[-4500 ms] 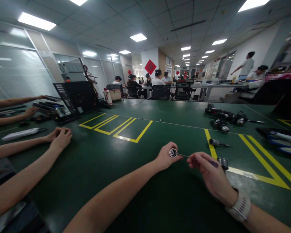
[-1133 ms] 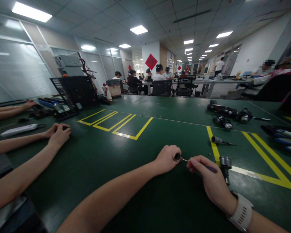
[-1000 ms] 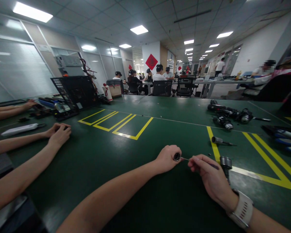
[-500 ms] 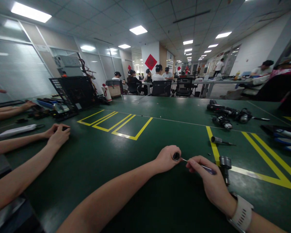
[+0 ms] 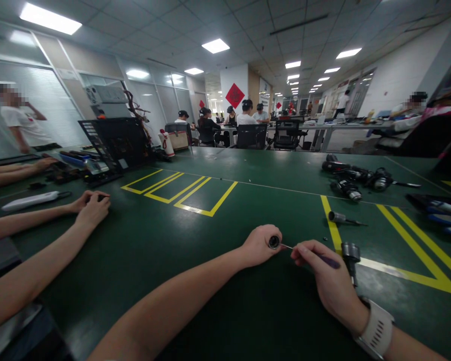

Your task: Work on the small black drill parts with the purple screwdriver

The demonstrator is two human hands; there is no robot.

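Wrapped in my left hand (image 5: 258, 244) is a small round dark part with a metal rim (image 5: 274, 242), its hollow end facing me; the rest of it is hidden by the fingers. My right hand (image 5: 325, 271) pinches a screwdriver (image 5: 328, 261) with a purple handle. Its thin shaft points left at the round part; whether the tip touches it I cannot tell. Just beyond my right hand lies a metal cylindrical part with a shaft (image 5: 351, 253). Farther back rests a smaller cylinder with a thin spindle (image 5: 337, 217), near a tiny dark piece (image 5: 325, 238).
Several black-and-silver tool assemblies (image 5: 348, 178) lie at the back right, with blue-handled tools (image 5: 447, 219) at the right edge. Yellow tape (image 5: 193, 208) marks the green table. At left are a co-worker's hands (image 5: 93, 206), a white device (image 5: 30, 200) and a black rack (image 5: 115, 143).
The screwdriver and my right hand have shifted very slightly, while my left hand keeps its hold. A person in a white shirt has come into view at the far left.
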